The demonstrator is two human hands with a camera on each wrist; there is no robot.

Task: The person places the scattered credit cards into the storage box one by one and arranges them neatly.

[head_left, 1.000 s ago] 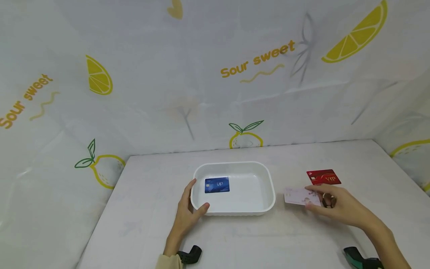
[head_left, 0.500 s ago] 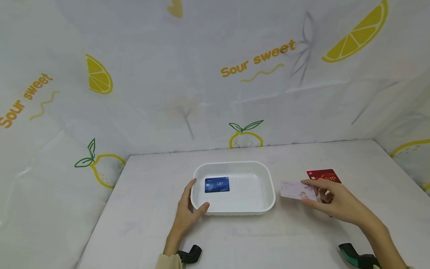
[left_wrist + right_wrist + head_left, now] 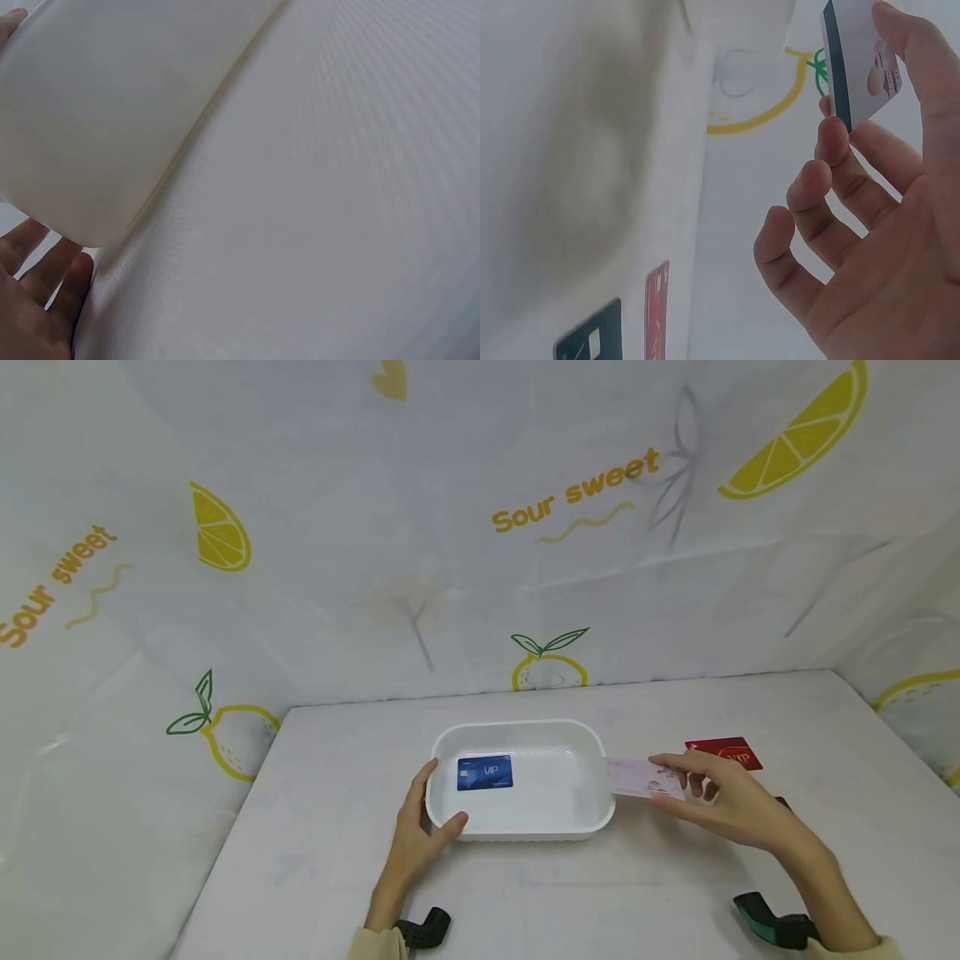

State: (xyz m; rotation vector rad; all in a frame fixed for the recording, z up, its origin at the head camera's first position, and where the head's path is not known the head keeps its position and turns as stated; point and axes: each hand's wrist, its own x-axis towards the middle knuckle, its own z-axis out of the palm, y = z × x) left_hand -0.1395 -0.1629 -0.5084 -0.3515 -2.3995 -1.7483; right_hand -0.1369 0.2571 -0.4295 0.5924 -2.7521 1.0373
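- Right hand: thumb and forefinger pinch a pale pink rectangular plastic card by its right end. The other fingers are loosely spread beneath, clear of the card, as the right wrist view confirms.
- The pale pink card is held off the white tabletop, roughly level. Its free left end sits at the right rim of the white rectangular plastic tray. Whether it touches the rim cannot be told.
- The right wrist view shows a dark stripe along the card's underside edge.
- Left hand: wrapped around the tray's front-left corner, thumb on the front rim, fingers up along the left wall. The left wrist view shows the fingers lying against the tray's outer wall.
- Inside the tray, a blue rectangular card marked "VIP" lies flat on the floor, toward the left side.
- A red rectangular card marked "VIP" lies flat on the tabletop just beyond the right hand, partly hidden by its knuckles, well apart from the tray.
- A black strap fitting shows at the left wrist; a green-and-black one at the right wrist.
- Behind and to both sides hangs a white sheet printed with lemons and the words "Sour sweet".
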